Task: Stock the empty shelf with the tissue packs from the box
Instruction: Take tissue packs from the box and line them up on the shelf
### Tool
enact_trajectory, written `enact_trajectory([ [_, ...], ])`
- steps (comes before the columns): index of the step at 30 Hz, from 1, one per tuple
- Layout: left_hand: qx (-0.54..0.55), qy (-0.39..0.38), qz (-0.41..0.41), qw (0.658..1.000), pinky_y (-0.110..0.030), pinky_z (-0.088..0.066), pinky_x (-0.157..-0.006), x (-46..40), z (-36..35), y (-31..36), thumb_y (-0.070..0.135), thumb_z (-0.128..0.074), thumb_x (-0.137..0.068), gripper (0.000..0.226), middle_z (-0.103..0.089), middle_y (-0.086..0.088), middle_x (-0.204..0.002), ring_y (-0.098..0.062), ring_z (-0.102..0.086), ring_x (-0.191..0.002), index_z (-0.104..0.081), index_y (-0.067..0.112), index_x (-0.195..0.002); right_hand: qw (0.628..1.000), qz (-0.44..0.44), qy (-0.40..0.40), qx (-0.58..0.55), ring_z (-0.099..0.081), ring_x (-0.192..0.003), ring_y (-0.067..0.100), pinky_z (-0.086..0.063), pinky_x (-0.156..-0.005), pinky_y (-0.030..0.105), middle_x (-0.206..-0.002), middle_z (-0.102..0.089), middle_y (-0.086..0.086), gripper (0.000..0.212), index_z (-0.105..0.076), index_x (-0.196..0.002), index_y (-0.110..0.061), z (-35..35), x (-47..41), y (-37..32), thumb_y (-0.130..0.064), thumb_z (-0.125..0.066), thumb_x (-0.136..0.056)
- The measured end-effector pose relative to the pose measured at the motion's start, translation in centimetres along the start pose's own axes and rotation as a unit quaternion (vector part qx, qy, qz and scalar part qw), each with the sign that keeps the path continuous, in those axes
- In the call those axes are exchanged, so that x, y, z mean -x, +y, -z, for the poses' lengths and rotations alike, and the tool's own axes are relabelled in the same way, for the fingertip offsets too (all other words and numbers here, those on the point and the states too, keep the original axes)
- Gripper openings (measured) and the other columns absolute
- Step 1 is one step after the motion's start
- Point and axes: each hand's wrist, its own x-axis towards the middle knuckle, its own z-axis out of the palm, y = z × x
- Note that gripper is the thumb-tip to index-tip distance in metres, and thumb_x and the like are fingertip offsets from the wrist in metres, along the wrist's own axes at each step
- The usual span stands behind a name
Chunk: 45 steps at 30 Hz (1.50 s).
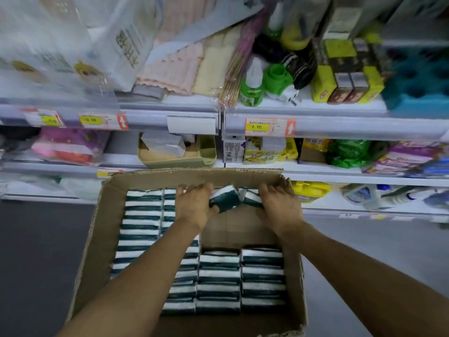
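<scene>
My left hand (194,203) and right hand (279,205) both reaching into the cardboard box (97,239), fingers curled around tilted tissue packs (224,199) at its far end, more packs in rows inside the box, stocked shelves (340,127) just beyond the box.

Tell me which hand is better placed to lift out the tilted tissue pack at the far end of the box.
Probably the left hand: its fingers already curl around the tilted tissue pack in the box. The right hand rests on neighbouring packs beside it.
</scene>
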Motion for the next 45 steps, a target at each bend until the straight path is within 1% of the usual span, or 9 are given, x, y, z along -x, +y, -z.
enact_trajectory([
  [4, 0.087, 0.028, 0.021, 0.996, -0.033, -0.038, -0.09, 3.1, 5.7, 0.9, 0.043, -0.063, -0.079, 0.027, -0.067, 0.007, -0.093, -0.021, -0.062, -0.087, -0.049, 0.03, -0.099, 0.992, -0.043, 0.059, -0.1, -0.06, -0.104, 0.025, -0.04, -0.087, 0.034, -0.112, -0.066, 0.001, 0.043, -0.046, -0.13, -0.027, 6.0, 3.6, 1.1, -0.04, -0.054, -0.09],
  [8, 0.237, 0.023, 0.041, 0.97, -0.039, -0.054, -0.076, 4.9, 10.4, 2.6, 0.039, -0.068, -0.079, 0.03, -0.066, 0.006, -0.096, -0.021, -0.063, -0.085, -0.055, 0.028, -0.104, 0.96, -0.083, 0.102, -0.246, -0.063, -0.096, 0.028, -0.049, -0.08, 0.037, -0.106, -0.068, 0.002, 0.034, -0.052, -0.121, -0.024, 10.8, 7.0, 4.2, -0.038, -0.057, -0.091],
  [11, 0.311, 0.037, 0.01, 0.95, -0.039, -0.055, -0.077, 6.2, 14.1, 5.5, 0.034, -0.068, -0.079, 0.029, -0.067, 0.005, -0.1, -0.016, -0.063, -0.085, -0.055, 0.029, -0.104, 0.924, -0.068, 0.132, -0.351, -0.063, -0.092, 0.021, -0.054, -0.079, 0.042, -0.102, -0.068, -0.001, 0.028, -0.058, -0.116, -0.024, 14.3, 9.0, 7.1, -0.031, -0.063, -0.089],
  [16, 0.335, 0.091, -0.02, 0.938, -0.031, -0.052, -0.079, 7.9, 20.6, 12.6, 0.031, -0.07, -0.084, 0.039, -0.063, 0.01, -0.101, -0.014, -0.061, -0.088, -0.054, 0.029, -0.118, 0.886, -0.052, 0.171, -0.427, -0.065, -0.091, 0.018, -0.055, -0.08, 0.038, -0.1, -0.069, 0.001, 0.025, -0.062, -0.113, -0.02, 20.1, 12.2, 13.1, -0.023, -0.068, -0.089],
  [24, 0.365, 0.162, -0.091, 0.912, -0.043, -0.058, -0.076, 9.3, 27.0, 27.0, 0.034, -0.068, -0.085, 0.035, -0.064, 0.012, -0.101, -0.012, -0.064, -0.087, -0.052, 0.038, -0.117, 0.873, 0.015, 0.24, -0.424, -0.066, -0.093, 0.01, -0.055, -0.082, 0.037, -0.103, -0.07, -0.003, 0.025, -0.062, -0.111, -0.022, 28.1, 18.3, 26.4, -0.02, -0.07, -0.087],
  [30, 0.426, 0.208, -0.104, 0.874, -0.045, -0.054, -0.088, 9.6, 30.1, 37.5, 0.034, -0.069, -0.082, 0.029, -0.065, 0.016, -0.104, -0.013, -0.063, -0.096, -0.055, 0.043, -0.106, 0.871, 0.017, 0.291, -0.395, -0.066, -0.091, 0.014, -0.055, -0.082, 0.04, -0.101, -0.07, -0.001, 0.028, -0.061, -0.111, -0.02, 32.9, 21.8, 36.0, -0.021, -0.072, -0.085],
  [35, 0.439, 0.239, -0.115, 0.858, -0.038, -0.056, -0.082, 9.5, 33.4, 42.8, 0.033, -0.068, -0.086, 0.031, -0.062, 0.013, -0.103, -0.005, -0.06, -0.09, -0.058, 0.038, -0.115, 0.861, 0.033, 0.337, -0.38, -0.066, -0.08, 0.023, -0.053, -0.067, 0.037, -0.085, -0.069, 0.009, 0.019, -0.058, -0.103, -0.023, 37.8, 23.4, 41.2, -0.021, -0.069, -0.087],
  [39, 0.438, 0.263, -0.128, 0.85, -0.041, -0.058, -0.08, 8.3, 37.1, 44.9, 0.037, -0.067, -0.083, 0.029, -0.06, 0.02, -0.098, -0.007, -0.063, -0.09, -0.058, 0.042, -0.109, 0.848, 0.052, 0.375, -0.372, -0.065, -0.084, 0.02, -0.054, -0.075, 0.04, -0.091, -0.069, 0.002, 0.021, -0.061, -0.107, -0.024, 41.4, 22.6, 44.2, -0.022, -0.069, -0.087],
  [45, 0.314, 0.296, -0.157, 0.889, -0.04, -0.055, -0.082, 4.9, 40.4, 46.6, 0.036, -0.062, -0.087, 0.031, -0.063, 0.015, -0.101, -0.012, -0.061, -0.094, -0.055, 0.038, -0.117, 0.88, 0.022, 0.405, -0.247, -0.063, -0.095, 0.019, -0.052, -0.082, 0.037, -0.108, -0.066, -0.008, 0.031, -0.057, -0.121, -0.034, 44.1, 19.3, 46.7, -0.032, -0.064, -0.091],
])
